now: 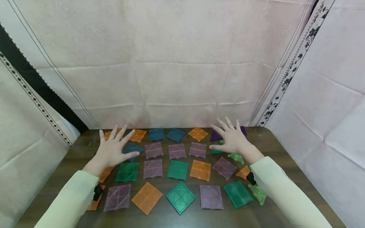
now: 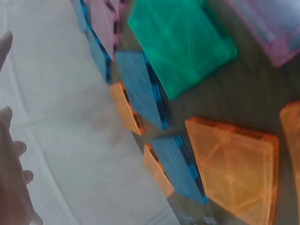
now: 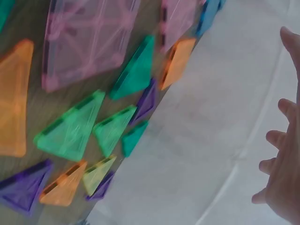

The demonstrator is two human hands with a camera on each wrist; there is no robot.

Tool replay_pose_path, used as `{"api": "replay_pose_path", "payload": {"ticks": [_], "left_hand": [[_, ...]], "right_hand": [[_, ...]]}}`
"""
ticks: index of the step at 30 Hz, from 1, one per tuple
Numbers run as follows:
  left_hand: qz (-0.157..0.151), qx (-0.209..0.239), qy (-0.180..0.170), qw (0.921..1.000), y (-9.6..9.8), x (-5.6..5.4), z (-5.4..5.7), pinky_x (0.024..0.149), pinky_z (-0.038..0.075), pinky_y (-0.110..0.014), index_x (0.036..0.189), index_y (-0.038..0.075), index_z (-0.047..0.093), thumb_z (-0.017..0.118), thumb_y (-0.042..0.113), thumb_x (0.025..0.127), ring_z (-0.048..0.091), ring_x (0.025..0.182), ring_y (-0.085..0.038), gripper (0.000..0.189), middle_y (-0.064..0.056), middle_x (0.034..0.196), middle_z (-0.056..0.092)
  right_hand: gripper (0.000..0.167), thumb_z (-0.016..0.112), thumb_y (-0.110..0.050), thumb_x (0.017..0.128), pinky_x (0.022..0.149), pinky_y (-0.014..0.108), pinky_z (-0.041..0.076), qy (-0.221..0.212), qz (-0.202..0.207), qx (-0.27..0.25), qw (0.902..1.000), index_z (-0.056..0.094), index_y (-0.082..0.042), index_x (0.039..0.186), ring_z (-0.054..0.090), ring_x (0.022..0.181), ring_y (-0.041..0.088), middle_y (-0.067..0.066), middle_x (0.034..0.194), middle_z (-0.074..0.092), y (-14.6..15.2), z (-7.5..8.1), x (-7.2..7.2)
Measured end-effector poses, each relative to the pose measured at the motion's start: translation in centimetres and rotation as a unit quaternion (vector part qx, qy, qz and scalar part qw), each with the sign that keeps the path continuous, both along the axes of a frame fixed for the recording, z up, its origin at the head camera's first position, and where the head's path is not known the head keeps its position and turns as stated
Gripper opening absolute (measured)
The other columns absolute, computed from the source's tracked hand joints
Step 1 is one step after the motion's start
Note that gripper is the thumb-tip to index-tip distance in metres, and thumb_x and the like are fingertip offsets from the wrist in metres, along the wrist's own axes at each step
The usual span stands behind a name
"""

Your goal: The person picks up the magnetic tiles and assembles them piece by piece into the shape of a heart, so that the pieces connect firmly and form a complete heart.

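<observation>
Both hands are held over the table with fingers spread and nothing in them. The left hand (image 1: 112, 150) is above the left group of translucent tiles, nearest a blue square tile (image 1: 132, 152) and a green square tile (image 1: 127, 172). Over the right group hovers the right hand (image 1: 232, 139), near a purple triangle tile (image 1: 215, 136) and a light green triangle tile (image 1: 236, 158). In the left wrist view an orange square tile (image 2: 234, 171) lies beside blue ones. Several triangle tiles, among them a green triangle tile (image 3: 75, 126), appear in the right wrist view.
Rows of square tiles fill the middle of the dark wooden table (image 1: 159, 220), including an orange tile (image 1: 147, 198), a green tile (image 1: 181, 198) and a pale purple tile (image 1: 211, 197). A white cloth (image 1: 182, 79) hangs behind the table and along both sides.
</observation>
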State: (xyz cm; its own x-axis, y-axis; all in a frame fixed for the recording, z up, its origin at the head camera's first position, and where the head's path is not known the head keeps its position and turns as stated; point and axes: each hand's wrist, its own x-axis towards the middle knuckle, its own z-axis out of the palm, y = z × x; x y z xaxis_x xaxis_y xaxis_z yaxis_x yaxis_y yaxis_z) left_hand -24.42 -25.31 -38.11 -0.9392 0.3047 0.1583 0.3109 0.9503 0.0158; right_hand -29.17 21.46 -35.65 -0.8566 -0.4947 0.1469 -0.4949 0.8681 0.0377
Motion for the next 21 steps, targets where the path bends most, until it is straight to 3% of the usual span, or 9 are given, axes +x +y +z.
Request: {"api": "replay_pose_path", "payload": {"ticks": [11, 15, 21], "left_hand": [[-0.018, 0.076, 0.055, 0.9955, 2.5, 4.8, -1.2, 0.101, 0.004, -0.077, 0.154, 0.022, 0.024, 0.055, 0.07, 0.083, 0.024, 0.138, -0.045, 0.092, -0.018, 0.153, 0.03], [-0.015, 0.085, 0.058, 0.9946, 3.6, 6.5, -2.1, 0.098, 0.016, -0.076, 0.153, 0.022, 0.028, 0.058, 0.071, 0.081, 0.032, 0.133, -0.042, 0.092, -0.017, 0.148, 0.037], [-0.007, 0.097, 0.058, 0.9936, 5.3, 8.9, -3.8, 0.09, 0.03, -0.068, 0.148, 0.018, 0.039, 0.064, 0.068, 0.078, 0.044, 0.122, -0.034, 0.09, -0.012, 0.137, 0.048]], "right_hand": [[0.088, 0.062, -0.066, 0.081, 0.108, 0.07, 0.012, 0.044, 0.099, -0.054, 0.9926, 0.039, -0.013, 0.148, 0.022, 0.142, 0.039, 0.013, 0.152, 0.035, -3.3, -0.5, 5.2], [0.087, 0.065, -0.062, 0.081, 0.108, 0.068, 0.017, 0.035, 0.123, -0.084, 0.9882, 0.041, -0.01, 0.146, 0.029, 0.139, 0.039, 0.014, 0.149, 0.04, -4.6, -1.5, 7.1], [0.087, 0.064, -0.064, 0.081, 0.107, 0.065, 0.024, -0.013, 0.146, -0.102, 0.984, 0.042, -0.008, 0.145, 0.039, 0.133, 0.034, 0.011, 0.144, 0.046, -7.0, -3.4, 9.5]]}}
